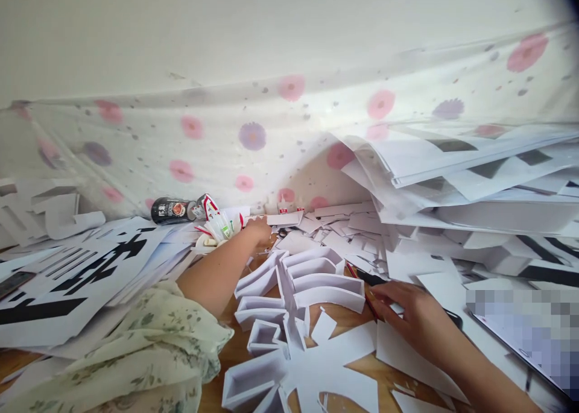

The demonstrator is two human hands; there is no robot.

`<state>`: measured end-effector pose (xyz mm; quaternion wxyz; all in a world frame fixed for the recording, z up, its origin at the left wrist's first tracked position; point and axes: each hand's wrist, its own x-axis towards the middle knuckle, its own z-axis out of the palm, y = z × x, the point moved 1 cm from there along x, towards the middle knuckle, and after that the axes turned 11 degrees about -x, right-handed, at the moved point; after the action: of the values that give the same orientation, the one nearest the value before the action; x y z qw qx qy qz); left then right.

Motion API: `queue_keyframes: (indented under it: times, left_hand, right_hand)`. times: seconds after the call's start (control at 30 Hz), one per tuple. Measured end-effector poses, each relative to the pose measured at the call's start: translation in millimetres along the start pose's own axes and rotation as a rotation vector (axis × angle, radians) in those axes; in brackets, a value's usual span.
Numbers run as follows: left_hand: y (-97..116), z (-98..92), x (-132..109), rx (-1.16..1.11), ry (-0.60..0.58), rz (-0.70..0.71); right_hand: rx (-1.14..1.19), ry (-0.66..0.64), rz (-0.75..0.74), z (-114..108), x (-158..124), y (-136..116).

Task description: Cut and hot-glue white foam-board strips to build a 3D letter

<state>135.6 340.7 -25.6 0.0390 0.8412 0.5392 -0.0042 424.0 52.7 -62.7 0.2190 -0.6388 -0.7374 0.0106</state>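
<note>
A white foam-board structure of raised walls (pixel 298 292) shaped like a large character lies on the wooden table (pixel 235 346) in front of me. My left hand (pixel 259 230) reaches far across the table to the white scraps (pixel 284 219) near the back edge; its fingers are curled, and what they touch is hidden. My right hand (pixel 409 313) rests on flat white pieces to the right of the structure, fingers stretched out and pressing down. A red-and-black tool (pixel 362 277) lies just beyond its fingertips.
A dark can (pixel 174 210) lies on its side at the back left beside small glue bottles (pixel 219 223). Printed black-and-white sheets (pixel 76 280) cover the left. Stacks of white board (pixel 474 184) pile up at right. A flowered cloth (pixel 253 135) hangs behind.
</note>
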Motion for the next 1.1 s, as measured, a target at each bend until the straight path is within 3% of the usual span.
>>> queue_keyframes:
  times: [0.17,0.47,0.6,0.73,0.87,1.1]
  left_hand:
    - [-7.5,-8.3,-0.1,0.002,0.054,-0.064]
    - [-11.4,-58.0,-5.7,-0.059,0.350,-0.138]
    - [-11.2,-73.7,-4.7,-0.092,0.371,-0.153]
    - [-9.5,-75.0,-10.6,-0.117,0.348,-0.132]
    - [-4.9,-78.3,-24.1,-0.135,0.391,-0.104]
    - [23.7,-106.2,-47.3,-0.138,0.528,-0.004]
  right_hand:
    - [0.016,-0.055,0.021,-0.5,0.5,0.3]
    - [0.048,-0.086,0.028,-3.1,0.8,-1.8]
    - [0.045,-0.068,0.029,-1.9,1.1,-3.0]
    - [0.051,-0.047,0.016,-2.1,0.9,-4.5]
    - [0.022,-0.051,-0.009,-4.3,1.2,-3.5]
    - [0.003,-0.074,-0.034,-8.0,3.0,-3.9]
